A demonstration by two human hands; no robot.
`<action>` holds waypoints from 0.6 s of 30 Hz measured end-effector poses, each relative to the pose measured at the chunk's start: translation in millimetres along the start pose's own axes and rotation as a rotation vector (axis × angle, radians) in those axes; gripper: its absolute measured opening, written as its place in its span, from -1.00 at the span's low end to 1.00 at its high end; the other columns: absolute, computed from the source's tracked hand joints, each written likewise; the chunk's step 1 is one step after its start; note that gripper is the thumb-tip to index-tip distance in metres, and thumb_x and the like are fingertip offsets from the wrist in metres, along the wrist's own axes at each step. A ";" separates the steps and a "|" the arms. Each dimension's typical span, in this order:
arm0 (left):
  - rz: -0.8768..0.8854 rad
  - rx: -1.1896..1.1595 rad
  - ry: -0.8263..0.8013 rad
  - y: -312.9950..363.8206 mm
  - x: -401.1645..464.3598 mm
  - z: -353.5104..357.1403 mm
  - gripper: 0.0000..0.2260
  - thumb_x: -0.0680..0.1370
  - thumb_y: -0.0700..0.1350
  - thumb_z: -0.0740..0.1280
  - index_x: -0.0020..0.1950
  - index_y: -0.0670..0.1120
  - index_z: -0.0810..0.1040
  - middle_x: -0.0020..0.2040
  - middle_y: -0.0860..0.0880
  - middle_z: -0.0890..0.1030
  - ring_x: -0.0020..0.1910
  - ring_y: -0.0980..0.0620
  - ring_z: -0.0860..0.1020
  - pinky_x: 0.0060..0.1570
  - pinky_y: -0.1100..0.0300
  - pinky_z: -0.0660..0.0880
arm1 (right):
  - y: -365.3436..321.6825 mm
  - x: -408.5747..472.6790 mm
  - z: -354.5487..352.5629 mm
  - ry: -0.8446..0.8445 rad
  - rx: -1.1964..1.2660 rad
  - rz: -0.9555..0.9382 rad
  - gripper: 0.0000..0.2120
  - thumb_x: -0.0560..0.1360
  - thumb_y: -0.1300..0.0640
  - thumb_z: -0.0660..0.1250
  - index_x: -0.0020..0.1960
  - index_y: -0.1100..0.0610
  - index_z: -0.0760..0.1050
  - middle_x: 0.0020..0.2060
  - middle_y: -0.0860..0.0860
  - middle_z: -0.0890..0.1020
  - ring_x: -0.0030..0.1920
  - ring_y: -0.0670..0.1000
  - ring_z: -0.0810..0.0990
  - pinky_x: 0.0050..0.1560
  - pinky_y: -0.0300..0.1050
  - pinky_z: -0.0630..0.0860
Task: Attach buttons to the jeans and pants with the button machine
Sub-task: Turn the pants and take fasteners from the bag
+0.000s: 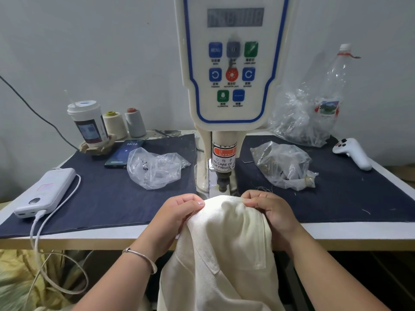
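From the head camera, the left hand [179,212] and the right hand [267,209] each pinch the top edge of the cream twill cotton pants [224,239], holding it taut just in front of the dark steel punch [223,182] of the cream, blue-trimmed button machine [231,63]. The fabric hangs off the table's front edge. To do this well, I judge the waistband should slide flat under the punch, with fingertips kept out to the sides, as the warning label [224,159] urges.

The button machine [231,86] is running off the top edge, its display [235,17] blurring unreadably; cream pants [224,254] are hiding its lower die.
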State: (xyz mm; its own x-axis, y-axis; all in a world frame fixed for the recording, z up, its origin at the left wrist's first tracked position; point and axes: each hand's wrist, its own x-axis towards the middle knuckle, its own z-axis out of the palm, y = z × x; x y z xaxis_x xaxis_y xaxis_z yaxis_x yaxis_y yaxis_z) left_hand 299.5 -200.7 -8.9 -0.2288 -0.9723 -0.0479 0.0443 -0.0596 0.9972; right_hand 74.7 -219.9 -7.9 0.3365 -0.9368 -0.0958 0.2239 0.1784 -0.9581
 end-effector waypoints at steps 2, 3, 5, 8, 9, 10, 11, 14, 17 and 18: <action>-0.002 0.006 0.002 1.1 -1.1 1.3 -0.84 0.41 -0.03 0.39 -0.33 -0.05 0.58 -0.44 0.02 0.44 -0.45 0.08 0.33 -0.41 0.21 0.23 | -0.5 -0.2 0.0 0.006 -0.004 0.003 -0.85 0.43 0.30 0.23 -0.31 0.26 0.47 -0.39 0.12 0.42 -0.41 0.03 0.38 -0.37 -0.15 0.33; -0.002 0.009 0.004 1.3 -1.4 1.7 -0.84 0.43 -0.04 0.37 -0.34 -0.05 0.57 -0.44 0.03 0.44 -0.46 0.09 0.34 -0.42 0.23 0.23 | -0.4 -0.1 0.0 0.010 -0.007 0.003 -0.85 0.43 0.30 0.23 -0.31 0.26 0.47 -0.39 0.12 0.42 -0.41 0.03 0.38 -0.37 -0.15 0.34; -0.003 0.012 0.008 1.6 -1.7 2.3 -0.83 0.43 -0.06 0.36 -0.36 -0.04 0.57 -0.45 0.03 0.44 -0.47 0.10 0.35 -0.43 0.24 0.24 | 0.4 0.0 -0.2 0.020 -0.011 -0.002 -0.83 0.45 0.31 0.22 -0.31 0.26 0.47 -0.39 0.12 0.42 -0.41 0.03 0.38 -0.36 -0.15 0.33; -0.002 0.007 0.008 1.5 -1.0 3.1 -0.83 0.43 -0.07 0.35 -0.37 -0.04 0.57 -0.45 0.02 0.46 -0.47 0.10 0.37 -0.43 0.26 0.28 | 0.6 0.0 -0.3 0.026 -0.007 -0.010 -0.83 0.45 0.31 0.22 -0.31 0.26 0.47 -0.40 0.12 0.42 -0.41 0.03 0.37 -0.36 -0.14 0.32; -0.001 0.003 0.007 1.3 -0.6 3.1 -0.83 0.43 -0.07 0.35 -0.37 -0.04 0.58 -0.45 0.02 0.47 -0.47 0.11 0.38 -0.43 0.28 0.30 | 0.6 0.0 -0.2 0.027 -0.008 -0.011 -0.83 0.45 0.31 0.22 -0.31 0.26 0.47 -0.40 0.12 0.42 -0.41 0.02 0.38 -0.37 -0.15 0.33; 0.001 0.002 0.004 1.0 -0.5 2.8 -0.83 0.43 -0.07 0.35 -0.37 -0.04 0.58 -0.45 0.03 0.47 -0.47 0.11 0.39 -0.43 0.30 0.32 | 0.6 0.1 -0.3 0.028 -0.011 -0.012 -0.82 0.45 0.31 0.22 -0.31 0.26 0.48 -0.41 0.12 0.42 -0.42 0.01 0.38 -0.38 -0.16 0.34; 0.003 0.001 0.003 0.7 -0.2 2.6 -0.83 0.43 -0.07 0.35 -0.37 -0.04 0.58 -0.45 0.03 0.47 -0.47 0.11 0.40 -0.43 0.30 0.33 | 0.7 0.1 -0.4 0.030 -0.014 -0.012 -0.82 0.46 0.32 0.22 -0.32 0.25 0.48 -0.41 0.11 0.43 -0.42 0.01 0.39 -0.39 -0.18 0.35; 0.005 0.001 0.006 -0.1 0.0 2.1 -0.83 0.43 -0.07 0.35 -0.36 -0.05 0.59 -0.44 0.02 0.48 -0.46 0.11 0.40 -0.41 0.31 0.34 | 1.0 0.6 -1.1 0.031 -0.014 -0.013 -0.82 0.46 0.31 0.23 -0.31 0.26 0.48 -0.41 0.12 0.44 -0.42 0.01 0.40 -0.38 -0.18 0.36; 0.003 0.007 0.008 -0.8 0.9 1.5 -0.84 0.43 -0.07 0.35 -0.35 -0.06 0.59 -0.44 0.02 0.49 -0.45 0.12 0.42 -0.40 0.32 0.35 | 1.6 1.0 -1.1 0.034 -0.017 -0.013 -0.83 0.45 0.31 0.23 -0.30 0.27 0.48 -0.40 0.12 0.43 -0.41 0.01 0.39 -0.37 -0.16 0.35; 0.003 0.012 0.008 -0.6 0.9 1.5 -0.84 0.43 -0.06 0.35 -0.34 -0.06 0.59 -0.43 0.01 0.49 -0.45 0.11 0.42 -0.40 0.31 0.36 | 1.7 0.9 -1.0 0.037 -0.017 -0.012 -0.84 0.46 0.31 0.23 -0.29 0.27 0.48 -0.40 0.12 0.43 -0.42 0.01 0.39 -0.38 -0.17 0.35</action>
State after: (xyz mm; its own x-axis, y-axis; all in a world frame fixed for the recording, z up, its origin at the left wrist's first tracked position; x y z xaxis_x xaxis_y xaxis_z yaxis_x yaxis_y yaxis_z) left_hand 297.8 -201.1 -9.4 -0.2206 -0.9743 -0.0453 0.0331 -0.0538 0.9980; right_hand 74.4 -220.8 -9.9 0.2999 -0.9494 -0.0936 0.2119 0.1620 -0.9638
